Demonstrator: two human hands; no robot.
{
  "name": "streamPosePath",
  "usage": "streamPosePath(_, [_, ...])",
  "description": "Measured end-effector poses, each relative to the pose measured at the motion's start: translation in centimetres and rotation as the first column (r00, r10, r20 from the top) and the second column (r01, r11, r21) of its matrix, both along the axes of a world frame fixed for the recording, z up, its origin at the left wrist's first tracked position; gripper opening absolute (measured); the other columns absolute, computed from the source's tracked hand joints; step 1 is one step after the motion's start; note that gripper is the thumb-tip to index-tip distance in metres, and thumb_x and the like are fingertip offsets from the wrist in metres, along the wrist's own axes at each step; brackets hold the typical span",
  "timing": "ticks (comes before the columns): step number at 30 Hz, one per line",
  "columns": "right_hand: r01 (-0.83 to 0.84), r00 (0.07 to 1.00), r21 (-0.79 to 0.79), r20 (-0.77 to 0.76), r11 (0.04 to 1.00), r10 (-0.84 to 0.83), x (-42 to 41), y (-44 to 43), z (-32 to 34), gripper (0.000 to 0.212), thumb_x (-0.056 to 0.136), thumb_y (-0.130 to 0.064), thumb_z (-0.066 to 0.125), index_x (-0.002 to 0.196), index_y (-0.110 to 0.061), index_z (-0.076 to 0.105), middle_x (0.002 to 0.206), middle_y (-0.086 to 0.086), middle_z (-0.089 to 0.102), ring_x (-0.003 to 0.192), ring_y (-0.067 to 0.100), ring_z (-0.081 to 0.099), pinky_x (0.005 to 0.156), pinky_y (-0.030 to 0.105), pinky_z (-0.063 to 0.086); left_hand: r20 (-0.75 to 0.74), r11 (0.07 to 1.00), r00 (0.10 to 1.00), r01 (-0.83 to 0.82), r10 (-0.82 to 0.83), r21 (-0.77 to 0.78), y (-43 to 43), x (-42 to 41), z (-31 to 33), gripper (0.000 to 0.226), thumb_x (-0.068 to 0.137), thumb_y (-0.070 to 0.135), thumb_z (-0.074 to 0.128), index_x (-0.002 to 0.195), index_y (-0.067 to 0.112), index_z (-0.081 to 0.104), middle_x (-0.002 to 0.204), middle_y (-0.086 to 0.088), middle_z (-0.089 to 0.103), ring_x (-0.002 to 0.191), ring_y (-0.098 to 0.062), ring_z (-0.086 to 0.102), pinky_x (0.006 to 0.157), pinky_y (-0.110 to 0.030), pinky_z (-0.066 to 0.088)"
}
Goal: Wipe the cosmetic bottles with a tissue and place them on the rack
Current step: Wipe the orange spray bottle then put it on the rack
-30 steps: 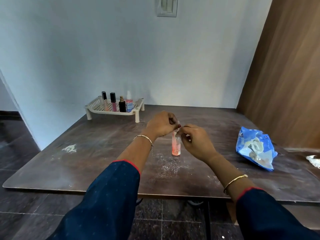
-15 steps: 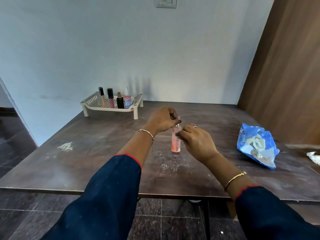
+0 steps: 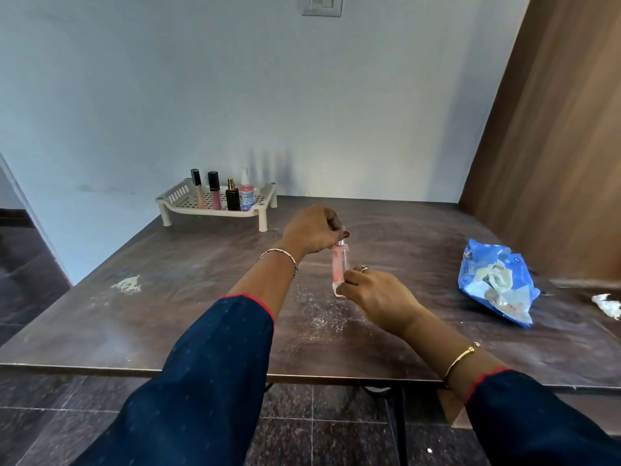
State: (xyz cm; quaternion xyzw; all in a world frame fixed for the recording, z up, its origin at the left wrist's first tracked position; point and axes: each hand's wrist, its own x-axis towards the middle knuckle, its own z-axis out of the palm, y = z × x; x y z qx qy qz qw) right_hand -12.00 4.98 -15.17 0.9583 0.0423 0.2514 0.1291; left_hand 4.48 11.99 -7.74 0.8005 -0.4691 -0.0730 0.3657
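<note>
1. Two dark blue sleeves (image 3: pixel 215 381) with red cuffs reach in from 6 o'clock over the near edge of the brown table (image 3: pixel 100 331). Each wrist wears a thin gold bangle.
2. The right hand (image 3: pixel 378 295) is just past the table's middle, toward 1 o'clock. Its fingers are curled and pinch a small white tissue (image 3: pixel 337 289) against the foot of the pink bottle (image 3: pixel 340 264).
3. The pink bottle stands upright between both hands, at 12 o'clock from the person. The tissue hides its base, so I cannot tell whether it touches the table.
4. The left hand (image 3: pixel 312 230) is just beyond, its fingers curled and gripping the bottle's silver top from above.
5. A scatter of pale specks (image 3: pixel 319 317) lies on the table just below the bottle, and a white smear (image 3: pixel 127 284) sits at 9 o'clock.
6. A blue packet (image 3: pixel 497 280) lies at 3 o'clock, torn open, with a crumpled white wad (image 3: pixel 606 306) further right at the picture's edge.
7. The cream rack (image 3: pixel 178 196) stands at 11 o'clock, at the far edge against the wall.
8. Four bottles stand upright in a row on the rack: a pale gloss tube (image 3: pixel 198 191), a pink gloss tube (image 3: pixel 215 193), a dark perfume bottle (image 3: pixel 233 198) and a clear spray bottle (image 3: pixel 247 195).
9. A switch plate (image 3: pixel 322 5) is on the wall at 12 o'clock, and a wooden panel (image 3: pixel 554 146) rises at 2 o'clock.
</note>
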Motion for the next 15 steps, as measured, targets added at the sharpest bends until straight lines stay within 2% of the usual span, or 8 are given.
streamPosePath(3, [-0.008,1.000,-0.116,0.013,0.993,0.009,-0.1,0.2,0.4,0.014,0.077,-0.007,0.067,0.090,-0.012,0.067,0.084,0.004,0.059,0.066,0.024,0.058,0.038,0.030,0.038,0.023,1.000,1.000,0.007,-0.008,0.014,-0.1,-0.6,0.3,0.012,0.077,0.031,0.075,0.072,0.022,0.070,0.071,0.006,0.073,0.073,-0.010,0.071,0.076,-0.030,0.057])
streamPosePath(5, [0.035,0.997,-0.168,0.073,0.985,-0.023,0.4,0.3,1.3,0.015,0.076,-0.006,0.059,0.088,-0.012,0.067,0.086,0.005,0.060,0.065,0.023,0.058,0.039,0.027,0.030,0.038,1.000,0.999,0.023,-0.024,0.021,-0.3,-1.1,0.6,0.012,0.076,0.031,0.076,0.069,0.024,0.069,0.072,0.010,0.073,0.075,-0.008,0.070,0.078,-0.031,0.057])
streamPosePath(6, [0.067,0.993,-0.178,0.103,0.982,-0.049,0.8,0.3,1.9,0.017,0.074,-0.005,0.061,0.087,-0.012,0.067,0.088,0.006,0.061,0.066,0.023,0.058,0.041,0.027,0.028,0.046,0.999,0.998,0.031,-0.033,0.026,-0.3,-1.3,0.7,0.012,0.075,0.030,0.077,0.068,0.024,0.068,0.074,0.011,0.073,0.076,-0.008,0.069,0.080,-0.032,0.057])
streamPosePath(9, [0.127,0.986,-0.164,0.129,0.978,-0.107,1.5,0.3,2.9,0.020,0.070,0.000,0.070,0.086,-0.010,0.066,0.089,0.008,0.060,0.070,0.026,0.058,0.040,0.030,0.037,0.050,0.998,0.998,0.045,-0.048,0.048,-0.4,-1.4,1.1,0.008,0.074,0.023,0.074,0.068,0.023,0.069,0.077,0.014,0.072,0.082,-0.007,0.068,0.085,-0.034,0.056])
streamPosePath(12, [0.147,0.981,-0.127,0.149,0.981,-0.128,1.2,0.4,2.4,0.022,0.068,0.001,0.071,0.087,-0.009,0.065,0.087,0.008,0.058,0.064,0.026,0.055,0.039,0.030,0.035,0.044,0.997,0.997,0.063,-0.065,0.037,-0.4,-1.3,1.0,0.008,0.074,0.025,0.076,0.071,0.021,0.069,0.078,0.014,0.072,0.081,-0.007,0.069,0.085,-0.034,0.056])
streamPosePath(15, [0.095,0.991,-0.161,0.106,0.982,-0.078,0.5,0.5,1.6,0.020,0.077,-0.007,0.055,0.093,-0.010,0.066,0.089,0.006,0.060,0.064,0.024,0.056,0.040,0.030,0.031,0.045,0.997,0.997,0.064,-0.065,0.031,-0.6,-1.5,0.9,0.009,0.075,0.027,0.076,0.074,0.020,0.071,0.077,0.012,0.073,0.079,-0.008,0.070,0.083,-0.035,0.057])
